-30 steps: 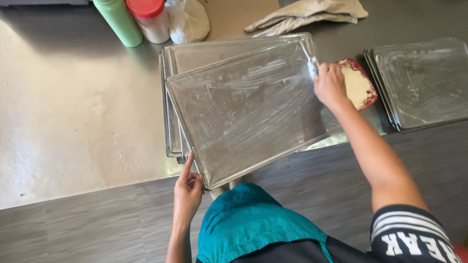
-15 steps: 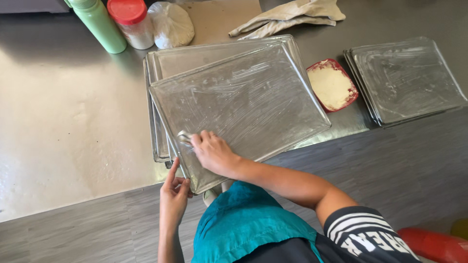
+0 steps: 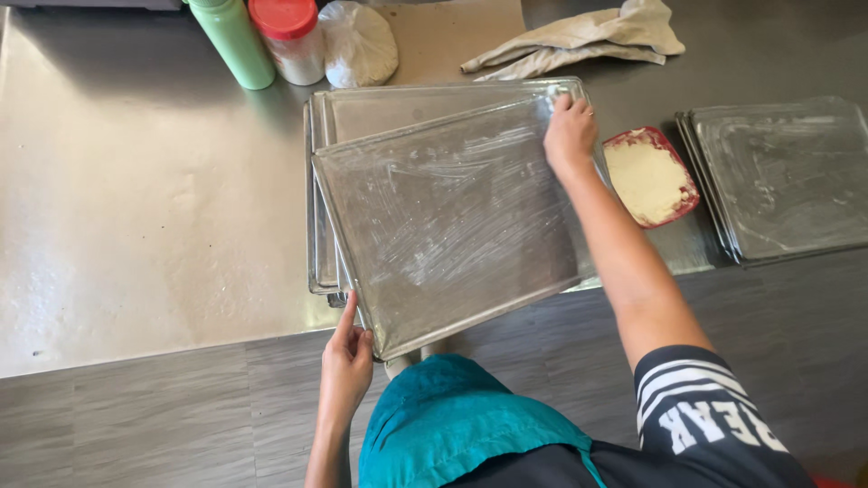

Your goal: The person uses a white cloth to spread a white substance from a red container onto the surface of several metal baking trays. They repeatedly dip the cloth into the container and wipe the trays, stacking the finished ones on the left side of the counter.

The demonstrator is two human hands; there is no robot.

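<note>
Head view. A top metal tray [image 3: 452, 217], greased in pale streaks, lies skewed on a stack of trays [image 3: 318, 226] on the steel table [image 3: 145, 208]. Its near corner juts past the table edge.

Left hand [image 3: 345, 361] is at the near-left corner of the top metal tray, thumb and fingers at the rim. Whether it pinches the rim or only steadies it cannot be told, as the underside of the hand is hidden.

Right hand [image 3: 570, 134] is pressed flat on the far-right corner of the same tray, fingers bent down onto the surface. Anything between fingertips and metal is hidden; cannot tell whether it holds something.

Just right of that hand is a red dish [image 3: 651, 176] of pale yellow fat, touching or nearly touching the stack; the gap is not clear. Further right is a second greased tray pile [image 3: 787, 176], its right edge cut off by the frame.

Along the far edge stand a green bottle [image 3: 233, 41] and a red-lidded jar [image 3: 287, 36], both with tops cut off, then a white knotted bag [image 3: 357, 43] and a crumpled beige cloth [image 3: 579, 36].

Near edge: a teal apron [image 3: 452, 425] and a striped sleeve [image 3: 696, 398]; the lower body is out of frame.
</note>
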